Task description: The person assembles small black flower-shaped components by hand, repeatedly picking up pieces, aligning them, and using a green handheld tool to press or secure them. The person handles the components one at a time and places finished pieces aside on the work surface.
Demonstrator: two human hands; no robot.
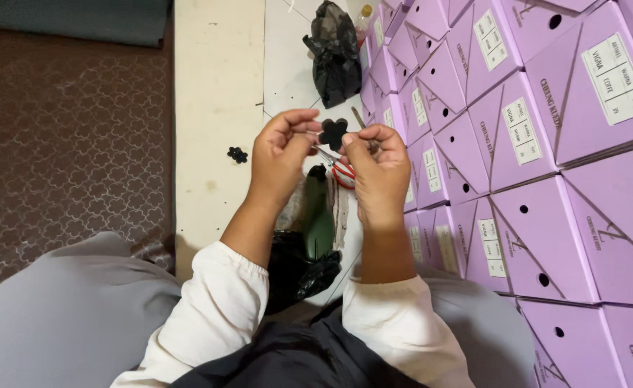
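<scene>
A black flower-shaped piece (333, 132) was pinched between the fingertips of the left hand (282, 152) and the right hand (378, 169), raised above the floor (218, 86) beside stacked purple boxes (518, 136).

We are sitting on a pale tiled floor (216, 108), a brown patterned carpet (65, 136) lying left, stacked lilac boxes (546, 144) rising right.

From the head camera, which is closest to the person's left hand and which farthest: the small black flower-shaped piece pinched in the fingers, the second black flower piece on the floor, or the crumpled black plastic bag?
1. Small black flower-shaped piece, touching the left hand at its fingertips.
2. Second black flower piece on the floor, just left of that hand.
3. Crumpled black plastic bag, farther up by the boxes.
</scene>
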